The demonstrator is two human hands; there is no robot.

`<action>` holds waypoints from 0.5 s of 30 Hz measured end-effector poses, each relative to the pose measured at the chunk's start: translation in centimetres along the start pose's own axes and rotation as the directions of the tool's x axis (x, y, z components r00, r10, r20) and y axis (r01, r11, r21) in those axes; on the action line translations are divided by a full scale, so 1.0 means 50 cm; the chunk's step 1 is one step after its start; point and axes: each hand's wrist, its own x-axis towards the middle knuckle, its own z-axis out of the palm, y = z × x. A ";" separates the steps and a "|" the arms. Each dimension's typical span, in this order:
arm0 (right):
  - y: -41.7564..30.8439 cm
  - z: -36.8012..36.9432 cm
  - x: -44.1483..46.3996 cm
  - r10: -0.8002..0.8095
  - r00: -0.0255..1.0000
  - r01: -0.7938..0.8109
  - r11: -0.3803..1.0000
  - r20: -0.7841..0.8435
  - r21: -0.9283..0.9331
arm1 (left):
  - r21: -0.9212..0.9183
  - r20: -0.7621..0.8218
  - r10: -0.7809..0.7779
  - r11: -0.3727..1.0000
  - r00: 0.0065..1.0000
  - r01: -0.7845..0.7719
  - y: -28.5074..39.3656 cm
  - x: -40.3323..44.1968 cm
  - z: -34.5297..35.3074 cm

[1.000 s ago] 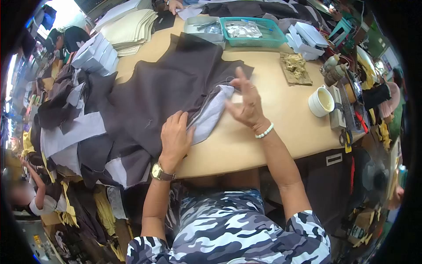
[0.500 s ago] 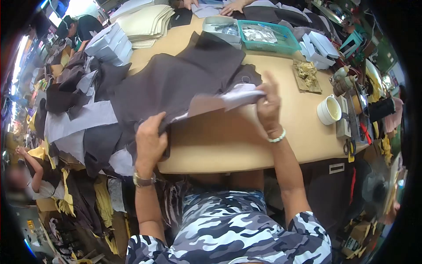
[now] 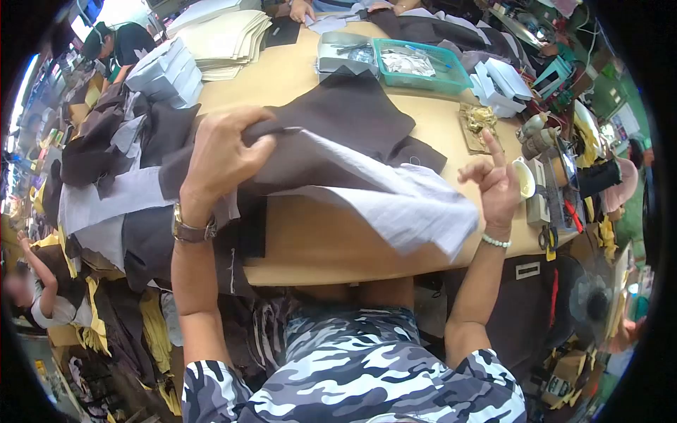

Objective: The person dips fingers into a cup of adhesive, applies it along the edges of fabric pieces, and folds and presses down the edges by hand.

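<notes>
A dark brown fabric piece [image 3: 352,113] lies spread over the table, its near edge raised off the surface. My left hand [image 3: 227,151] is closed on that edge, thumb and fingers pinching it. From there the pale grey underside [image 3: 416,211] of the cloth hangs folded over towards the right. My right hand [image 3: 496,189] is just right of the pale cloth's end, apart from it, fingers spread and holding nothing. More dark and grey fabric pieces [image 3: 113,204] lie in a heap left of my left hand.
On the table [image 3: 331,257] stand a grey tray [image 3: 338,70], a teal basket [image 3: 423,83] and a white cup [image 3: 524,180]. Scissors [image 3: 549,240] sit at the right edge. Card sheets [image 3: 226,42] are stacked behind. A co-worker's hands [image 3: 303,10] rest across the table.
My left hand has lifted the fabric edge up and to the left. My right hand has let go of the cloth and moved right, and more of the pale underside shows.
</notes>
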 end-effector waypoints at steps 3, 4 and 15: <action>-0.010 0.059 0.047 -0.187 0.982 0.145 0.816 -0.019 -0.559 | 0.006 -0.020 0.141 0.990 0.990 -0.141 0.049 0.027 0.002; -0.018 0.115 0.060 -0.109 0.994 0.082 0.831 -0.016 -0.550 | 0.011 -0.039 0.167 0.986 0.985 -0.167 0.059 0.036 0.003; 0.181 0.251 -0.118 0.065 0.911 0.370 0.307 0.407 -0.877 | 0.643 0.073 0.244 0.729 0.967 -0.233 -0.196 0.146 0.116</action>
